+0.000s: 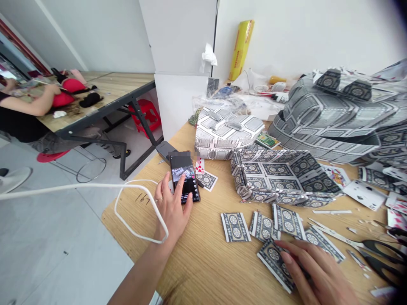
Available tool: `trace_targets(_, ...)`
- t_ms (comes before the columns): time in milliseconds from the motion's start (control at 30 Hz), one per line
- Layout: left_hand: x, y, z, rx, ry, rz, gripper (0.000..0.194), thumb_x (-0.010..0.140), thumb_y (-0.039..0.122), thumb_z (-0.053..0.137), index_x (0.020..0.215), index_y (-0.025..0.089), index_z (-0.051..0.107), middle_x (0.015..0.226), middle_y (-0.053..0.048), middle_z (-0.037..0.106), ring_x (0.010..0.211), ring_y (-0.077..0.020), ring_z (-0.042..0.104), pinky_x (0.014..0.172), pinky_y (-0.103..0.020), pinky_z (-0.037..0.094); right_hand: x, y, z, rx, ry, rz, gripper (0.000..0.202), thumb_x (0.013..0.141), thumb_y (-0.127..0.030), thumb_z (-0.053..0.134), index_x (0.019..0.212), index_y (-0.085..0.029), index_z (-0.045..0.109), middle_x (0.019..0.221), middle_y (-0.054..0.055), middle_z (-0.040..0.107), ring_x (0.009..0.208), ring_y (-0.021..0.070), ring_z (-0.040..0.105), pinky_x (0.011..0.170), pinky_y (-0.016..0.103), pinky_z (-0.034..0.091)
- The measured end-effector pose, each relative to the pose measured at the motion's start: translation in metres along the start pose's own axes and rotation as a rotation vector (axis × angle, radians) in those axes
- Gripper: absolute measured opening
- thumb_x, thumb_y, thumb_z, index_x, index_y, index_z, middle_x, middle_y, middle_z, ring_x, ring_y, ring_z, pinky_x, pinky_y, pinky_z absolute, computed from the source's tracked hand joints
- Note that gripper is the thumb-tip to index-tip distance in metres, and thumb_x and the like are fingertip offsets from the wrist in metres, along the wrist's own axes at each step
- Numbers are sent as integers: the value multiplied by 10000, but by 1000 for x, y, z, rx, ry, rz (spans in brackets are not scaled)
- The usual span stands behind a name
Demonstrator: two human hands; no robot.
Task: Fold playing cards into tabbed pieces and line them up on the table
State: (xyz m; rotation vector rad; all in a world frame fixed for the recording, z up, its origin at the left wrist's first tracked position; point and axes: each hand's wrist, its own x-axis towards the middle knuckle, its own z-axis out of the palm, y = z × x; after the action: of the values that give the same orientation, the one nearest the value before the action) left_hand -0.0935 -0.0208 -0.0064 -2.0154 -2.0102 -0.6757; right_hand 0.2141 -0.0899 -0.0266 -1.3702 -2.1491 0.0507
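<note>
On the wooden table, a phone (187, 180) with a lit screen leans against a grey object. My left hand (173, 203) lies over its lower part, fingers spread, one fingertip on the screen. At the lower right, my right hand (314, 271) rests on a folded patterned card piece (275, 260), fingers slightly bent and apart; part of the piece is hidden beneath it. Several similar pieces lie around it, among them one flat piece (235, 227) between my hands. Behind them stands an open box made of folded cards (276, 176).
Black-handled scissors (359, 243) lie open at the right. Large card-woven shapes (337, 110) and a lidded one (225, 133) stand behind. Loose cards (364, 194) lie at the right. A white cable (117, 203) loops over the left edge. Another person (28, 110) sits at a far table.
</note>
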Motion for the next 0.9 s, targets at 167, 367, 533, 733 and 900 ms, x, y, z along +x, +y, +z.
trace_targets(167,0,-1,1,-20,17,-9,518,867,338,550,1367,228,474,1416,-168,351,1231,-358,372,1011,-540,358,1,0,-1,1,-2,-11,293,981,-408,394,1048,-225,614,948,40,631,856,167,620,771,297,472)
trace_targets(367,0,-2,3,-15,33,-26,613,871,376,541,1413,139,383,1425,-219,346,1262,-369,363,1031,-549,334,0,-1,0,4,7,0,296,978,-415,399,1047,-227,617,953,43,633,860,173,621,771,300,480)
trace_targets(533,0,-1,3,-31,58,-31,636,869,389,539,1419,127,353,1429,-225,327,1272,-385,358,1037,-567,318,0,1,0,-8,10,-6,300,972,-420,405,1040,-228,624,946,42,638,852,176,630,764,299,489)
trace_targets(733,0,-1,3,-40,58,-38,625,864,386,549,1410,143,363,1433,-220,308,1276,-392,349,1033,-578,317,-6,12,1,-60,-38,-70,274,958,-394,439,1085,-219,607,977,51,636,873,180,630,768,293,495)
trace_targets(900,0,-1,3,-39,65,-42,624,862,388,555,1404,142,368,1435,-219,300,1283,-392,337,1034,-579,315,-2,8,0,-45,-8,-52,280,966,-398,422,1063,-217,613,962,50,634,857,177,628,761,293,493)
